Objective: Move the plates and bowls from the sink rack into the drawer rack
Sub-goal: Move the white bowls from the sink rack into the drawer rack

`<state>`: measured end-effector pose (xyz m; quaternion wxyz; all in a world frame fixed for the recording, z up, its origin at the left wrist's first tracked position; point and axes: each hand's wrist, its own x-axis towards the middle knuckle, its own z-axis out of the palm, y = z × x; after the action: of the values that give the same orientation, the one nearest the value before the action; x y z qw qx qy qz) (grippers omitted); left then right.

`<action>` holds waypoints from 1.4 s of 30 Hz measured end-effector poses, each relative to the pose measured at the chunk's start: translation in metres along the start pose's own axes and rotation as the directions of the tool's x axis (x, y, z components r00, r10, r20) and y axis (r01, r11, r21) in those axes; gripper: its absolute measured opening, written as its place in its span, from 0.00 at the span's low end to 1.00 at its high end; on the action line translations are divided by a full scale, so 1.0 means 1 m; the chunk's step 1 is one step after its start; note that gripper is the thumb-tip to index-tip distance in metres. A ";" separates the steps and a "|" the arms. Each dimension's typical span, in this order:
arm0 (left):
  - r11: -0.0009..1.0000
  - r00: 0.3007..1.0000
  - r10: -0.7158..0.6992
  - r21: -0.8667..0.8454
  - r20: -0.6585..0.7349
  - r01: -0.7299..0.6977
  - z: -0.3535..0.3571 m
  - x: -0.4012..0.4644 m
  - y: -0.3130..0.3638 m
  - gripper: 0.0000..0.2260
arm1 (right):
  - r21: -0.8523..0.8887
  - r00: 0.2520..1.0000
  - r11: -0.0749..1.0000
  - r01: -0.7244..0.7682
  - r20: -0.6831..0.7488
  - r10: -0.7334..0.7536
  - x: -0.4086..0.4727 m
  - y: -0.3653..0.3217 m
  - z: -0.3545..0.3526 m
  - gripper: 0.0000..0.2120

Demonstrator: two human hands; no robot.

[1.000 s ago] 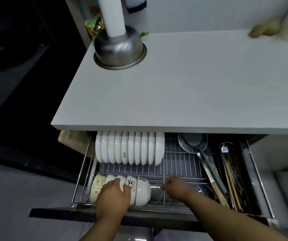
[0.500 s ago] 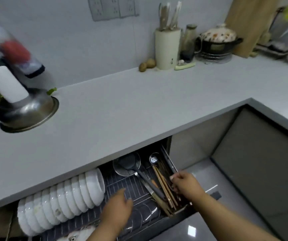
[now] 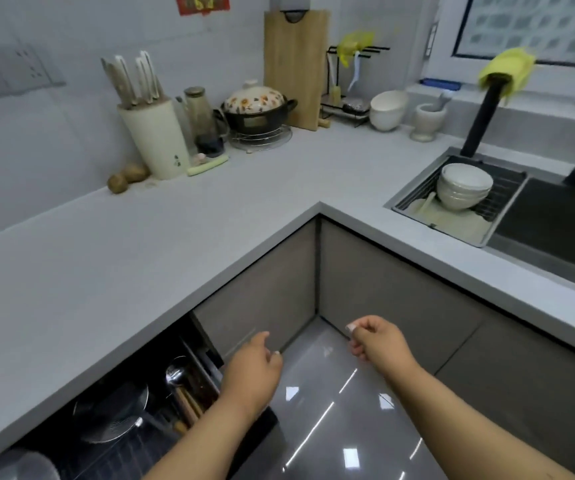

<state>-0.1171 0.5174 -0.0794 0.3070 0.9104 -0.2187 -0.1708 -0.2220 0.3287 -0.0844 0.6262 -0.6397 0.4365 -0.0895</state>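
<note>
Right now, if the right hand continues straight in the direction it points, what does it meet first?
Probably the grey cabinet door in the corner under the counter: the right hand points up-left toward it. Depth is unclear, and nothing shows between them.

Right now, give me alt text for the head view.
Both hands, left hand and right hand, hang empty over the floor by an L-shaped counter. A stack of white bowls sits in the sink rack at right; the open drawer rack lies lower left.
</note>
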 end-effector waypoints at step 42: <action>0.678 0.749 0.589 0.317 0.305 -0.663 0.177 0.370 0.271 0.25 | 0.028 0.831 1.000 -0.015 -0.556 0.028 0.327 -0.137 -0.251 0.02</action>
<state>0.0373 0.0519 -0.1067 0.1301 0.8034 -0.5746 -0.0859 -0.1294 -0.0950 -0.0553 0.4805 -0.5741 0.6057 -0.2696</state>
